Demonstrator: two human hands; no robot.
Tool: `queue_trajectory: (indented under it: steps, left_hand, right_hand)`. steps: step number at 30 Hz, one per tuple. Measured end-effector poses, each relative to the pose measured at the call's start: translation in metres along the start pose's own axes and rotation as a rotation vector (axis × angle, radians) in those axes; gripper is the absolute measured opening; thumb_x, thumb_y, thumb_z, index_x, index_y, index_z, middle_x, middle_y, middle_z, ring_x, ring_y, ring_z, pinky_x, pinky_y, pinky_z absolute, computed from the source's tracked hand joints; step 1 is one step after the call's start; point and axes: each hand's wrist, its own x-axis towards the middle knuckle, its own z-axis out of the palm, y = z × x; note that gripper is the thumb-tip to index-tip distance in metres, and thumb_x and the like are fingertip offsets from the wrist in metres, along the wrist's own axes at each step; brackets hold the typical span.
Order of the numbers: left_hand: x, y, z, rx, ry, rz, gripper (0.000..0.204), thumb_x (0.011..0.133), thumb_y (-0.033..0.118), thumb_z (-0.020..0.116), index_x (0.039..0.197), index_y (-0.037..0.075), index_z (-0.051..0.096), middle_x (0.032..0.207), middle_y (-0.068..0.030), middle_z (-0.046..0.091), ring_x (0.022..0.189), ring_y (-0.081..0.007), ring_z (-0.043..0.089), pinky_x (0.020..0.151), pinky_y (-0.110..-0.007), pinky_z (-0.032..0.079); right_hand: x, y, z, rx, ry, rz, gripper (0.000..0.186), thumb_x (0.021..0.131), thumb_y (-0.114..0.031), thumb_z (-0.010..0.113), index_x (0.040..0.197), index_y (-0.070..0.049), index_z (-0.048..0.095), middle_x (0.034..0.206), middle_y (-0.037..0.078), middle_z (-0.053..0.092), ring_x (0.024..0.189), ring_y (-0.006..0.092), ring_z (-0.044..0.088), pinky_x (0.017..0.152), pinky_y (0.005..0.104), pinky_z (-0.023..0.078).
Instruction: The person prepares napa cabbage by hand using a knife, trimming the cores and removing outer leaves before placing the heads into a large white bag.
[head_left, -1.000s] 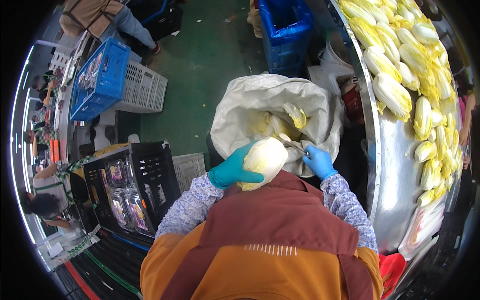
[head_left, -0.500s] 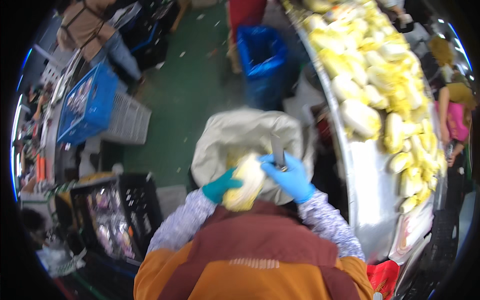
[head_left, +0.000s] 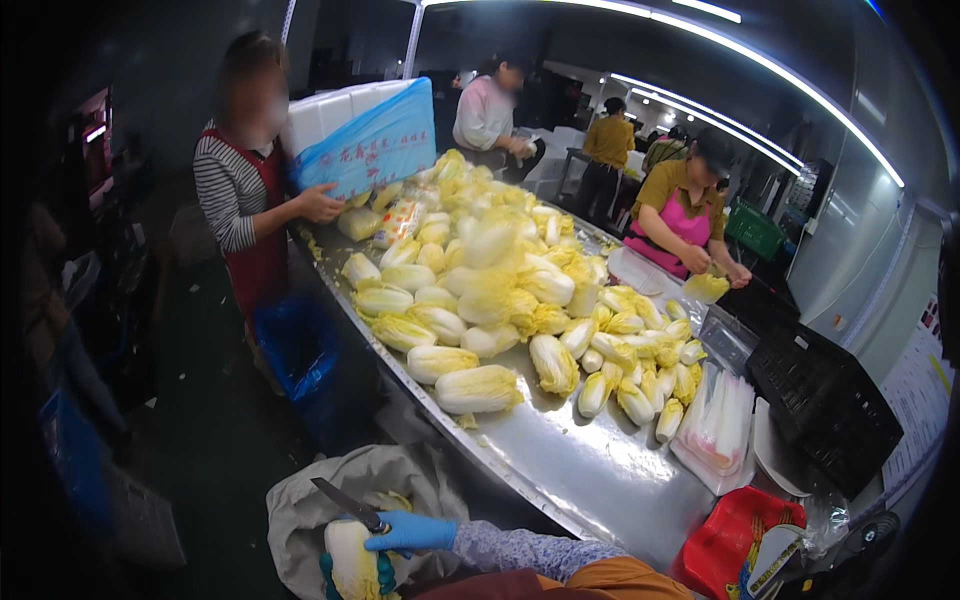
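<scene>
At the bottom of the view, my left hand (head_left: 386, 575), in a green glove, is closed round a pale napa cabbage (head_left: 352, 558); most of that hand is hidden behind it. My right hand (head_left: 418, 532), in a blue glove, grips a knife (head_left: 345, 504) by its dark handle, with the blade pointing up and left above the cabbage. The fingers of this hand touch the cabbage's side. Both hands are over the mouth of a greyish-white sack (head_left: 292, 500), where some yellow leaves show inside.
A metal table (head_left: 525, 478) carries a large heap of napa cabbages (head_left: 480, 390); some are blurred by motion. At its far left a person holds a blue-and-white box (head_left: 370, 145). A blue-lined bin (head_left: 295, 350), red bag (head_left: 740, 540), plastic bags (head_left: 718, 425) and black crate (head_left: 825, 395) stand around.
The view has swung up and to the right, so more of the table and other people show. My left hand still holds the cabbage and my right hand the knife.
</scene>
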Motion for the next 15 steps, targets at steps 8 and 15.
queue_trajectory:
  steps: [8, 15]
  left_hand:
    - [0.022, 0.001, 0.026, 0.133, 0.057, 0.131, 0.070, 0.083, 0.029, 0.065, 0.140, 0.005, 0.032, 0.129, -0.0138, 0.051, 0.114, -0.0278, 0.055, 0.095, -0.042, 0.047]
    - [0.019, -0.010, 0.023, 0.245, 0.161, 0.259, 0.067, 0.086, 0.031, 0.061, 0.140, 0.005, 0.032, 0.130, -0.0137, 0.051, 0.114, -0.0279, 0.054, 0.094, -0.042, 0.047]
  right_hand:
    - [0.019, 0.036, -0.016, 0.045, 0.383, -0.032, 0.050, 0.086, -0.038, 0.066, 0.116, 0.000, 0.055, 0.089, 0.006, 0.062, 0.072, 0.0101, 0.057, 0.058, 0.0207, 0.046]
    - [-0.001, 0.009, 0.009, -0.076, 0.471, 0.020, 0.074, 0.083, -0.046, 0.067, 0.138, -0.004, 0.041, 0.116, 0.012, 0.057, 0.097, 0.0177, 0.058, 0.084, 0.0275, 0.049]
